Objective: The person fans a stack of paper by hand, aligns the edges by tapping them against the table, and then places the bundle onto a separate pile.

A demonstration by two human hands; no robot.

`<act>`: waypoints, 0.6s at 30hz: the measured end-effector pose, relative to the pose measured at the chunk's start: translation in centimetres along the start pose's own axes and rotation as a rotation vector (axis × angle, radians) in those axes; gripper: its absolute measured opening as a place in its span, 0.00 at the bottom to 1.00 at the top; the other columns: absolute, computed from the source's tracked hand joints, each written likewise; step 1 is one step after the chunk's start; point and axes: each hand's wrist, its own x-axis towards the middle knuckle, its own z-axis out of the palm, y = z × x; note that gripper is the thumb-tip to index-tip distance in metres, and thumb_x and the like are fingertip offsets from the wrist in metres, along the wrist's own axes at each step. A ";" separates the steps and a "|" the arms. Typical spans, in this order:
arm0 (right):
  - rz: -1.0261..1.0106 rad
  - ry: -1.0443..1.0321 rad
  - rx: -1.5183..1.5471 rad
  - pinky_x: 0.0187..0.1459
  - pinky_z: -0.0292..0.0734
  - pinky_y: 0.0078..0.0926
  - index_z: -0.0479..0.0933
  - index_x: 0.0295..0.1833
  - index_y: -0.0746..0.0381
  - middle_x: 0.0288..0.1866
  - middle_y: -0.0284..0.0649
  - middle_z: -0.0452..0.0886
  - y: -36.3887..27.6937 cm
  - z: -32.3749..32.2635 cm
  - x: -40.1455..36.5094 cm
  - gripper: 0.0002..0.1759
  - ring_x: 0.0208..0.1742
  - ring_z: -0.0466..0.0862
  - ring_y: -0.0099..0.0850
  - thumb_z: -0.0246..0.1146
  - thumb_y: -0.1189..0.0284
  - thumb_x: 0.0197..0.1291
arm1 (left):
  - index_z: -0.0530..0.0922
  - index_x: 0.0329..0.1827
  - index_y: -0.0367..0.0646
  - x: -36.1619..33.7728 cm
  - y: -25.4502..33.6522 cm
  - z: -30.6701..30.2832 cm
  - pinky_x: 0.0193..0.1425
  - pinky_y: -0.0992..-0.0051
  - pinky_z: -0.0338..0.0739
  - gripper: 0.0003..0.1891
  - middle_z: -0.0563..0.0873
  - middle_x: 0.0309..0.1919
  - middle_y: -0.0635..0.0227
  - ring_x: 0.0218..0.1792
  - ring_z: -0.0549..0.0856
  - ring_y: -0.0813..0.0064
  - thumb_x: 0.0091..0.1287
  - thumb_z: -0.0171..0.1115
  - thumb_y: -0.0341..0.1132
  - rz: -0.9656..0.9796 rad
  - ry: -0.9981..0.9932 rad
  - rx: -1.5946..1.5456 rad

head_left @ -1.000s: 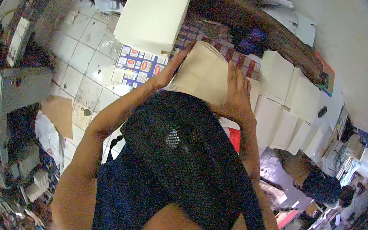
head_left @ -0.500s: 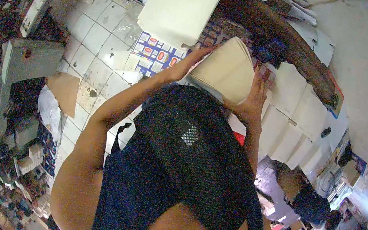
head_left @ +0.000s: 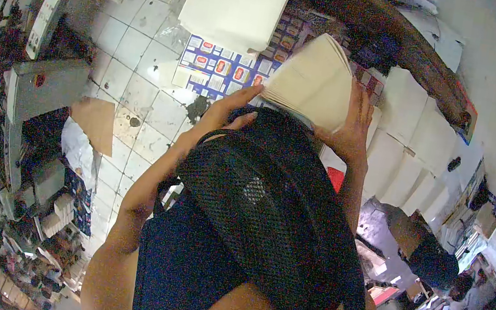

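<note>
A thick sheaf of cream paper, its sheets slightly bowed and fanned along the lower edge, stands in front of my chest. My right hand grips its right side, fingers up along the edge and thumb near the bottom. At the lower left corner is my left hand, fingertips right by the paper edge and thumb held apart from the fingers. Beneath the sheaf lies a blue printed sheet with repeated red and white labels. A tall stack of white paper rests on it just beyond.
Several more paper stacks line the right side, and a dark beam runs behind them. Another person is bent over at the right. White floor tiles, brown cardboard and a grey metal cabinet are on the left.
My left hand has slid down from the sheaf's left edge to its lower corner, nearer my body. My right hand stays on the right side. The camera view has shifted slightly.
</note>
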 end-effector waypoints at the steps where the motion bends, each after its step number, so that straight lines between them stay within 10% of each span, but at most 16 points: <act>1: -0.009 0.001 0.003 0.73 0.51 0.52 0.51 0.76 0.62 0.73 0.52 0.59 -0.5 -0.3 0.2 0.64 0.75 0.55 0.52 0.76 0.62 0.29 | 0.67 0.70 0.41 -0.1 -0.5 0.1 0.73 0.66 0.61 0.27 0.72 0.66 0.51 0.69 0.70 0.57 0.67 0.59 0.30 -0.002 0.004 0.020; 18: -0.045 0.011 0.059 0.73 0.52 0.50 0.52 0.76 0.60 0.74 0.50 0.58 0.8 0.3 0.0 0.65 0.73 0.56 0.53 0.77 0.60 0.29 | 0.70 0.66 0.41 -0.1 0.4 -0.6 0.68 0.66 0.67 0.25 0.74 0.61 0.53 0.62 0.75 0.59 0.65 0.63 0.30 -0.030 -0.009 -0.018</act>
